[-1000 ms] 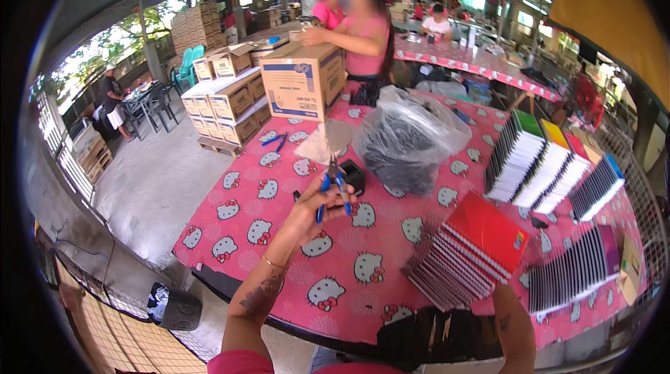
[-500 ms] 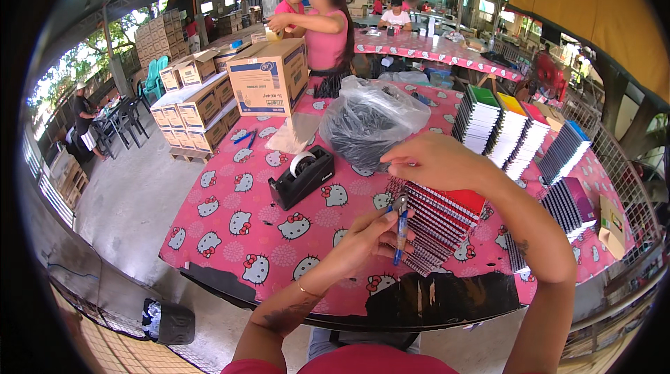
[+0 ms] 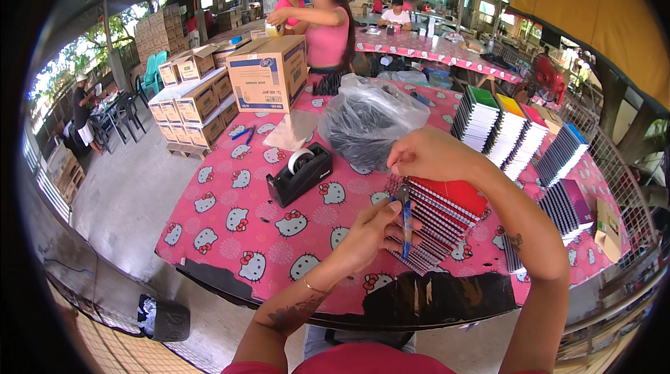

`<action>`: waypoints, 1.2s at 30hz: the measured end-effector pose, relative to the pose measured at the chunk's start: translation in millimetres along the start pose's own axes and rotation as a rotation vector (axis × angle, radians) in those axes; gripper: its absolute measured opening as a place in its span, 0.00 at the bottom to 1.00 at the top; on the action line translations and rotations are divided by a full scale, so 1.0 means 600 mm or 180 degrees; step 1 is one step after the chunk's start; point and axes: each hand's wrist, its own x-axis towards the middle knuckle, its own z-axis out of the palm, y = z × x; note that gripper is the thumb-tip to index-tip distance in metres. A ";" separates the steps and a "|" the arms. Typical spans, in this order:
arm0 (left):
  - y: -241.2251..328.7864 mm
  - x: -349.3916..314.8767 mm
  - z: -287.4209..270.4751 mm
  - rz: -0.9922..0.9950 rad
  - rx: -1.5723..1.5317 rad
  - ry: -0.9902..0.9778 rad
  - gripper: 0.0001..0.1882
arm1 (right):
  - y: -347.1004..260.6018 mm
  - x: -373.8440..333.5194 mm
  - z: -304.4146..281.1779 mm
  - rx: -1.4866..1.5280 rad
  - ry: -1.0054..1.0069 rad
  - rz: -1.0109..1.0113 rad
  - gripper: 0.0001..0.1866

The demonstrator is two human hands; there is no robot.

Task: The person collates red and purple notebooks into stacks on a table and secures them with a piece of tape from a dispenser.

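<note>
Pink patterned table point(image 3: 272, 255), black tape dispenser point(image 3: 307, 180), plastic bag point(image 3: 366, 119), red notebooks point(image 3: 447, 213), cardboard box point(image 3: 262, 81)

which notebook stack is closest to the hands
The fanned red-covered stack, close by the left hand and right hand; the other stacks sit behind it or to its right.

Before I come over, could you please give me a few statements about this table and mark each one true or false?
1. The left hand holds the pliers. True.
2. The plastic bag lies to the right of the tape dispenser. True.
3. The right hand is over the tape dispenser. False: the right hand is at the far end of the red notebooks.
4. The tape dispenser sits on the big box. False: it sits on the table.
</note>
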 end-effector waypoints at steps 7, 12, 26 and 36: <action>-0.022 0.014 -0.005 0.0176 0.0370 -0.0036 0.24 | 0.000 -0.004 0.008 -0.0064 0.0129 -0.0120 0.12; -0.036 -0.009 0.002 0.0104 0.0267 -0.0059 0.24 | 0.005 -0.004 0.007 -0.0104 0.0265 -0.0184 0.13; -0.022 -0.004 0.005 0.0084 0.0028 0.0102 0.24 | -0.023 0.012 0.009 -0.0692 -0.0300 0.0011 0.12; -0.040 -0.001 -0.007 0.0289 0.0399 0.0041 0.24 | -0.014 0.010 0.014 -0.0388 -0.0116 -0.0220 0.11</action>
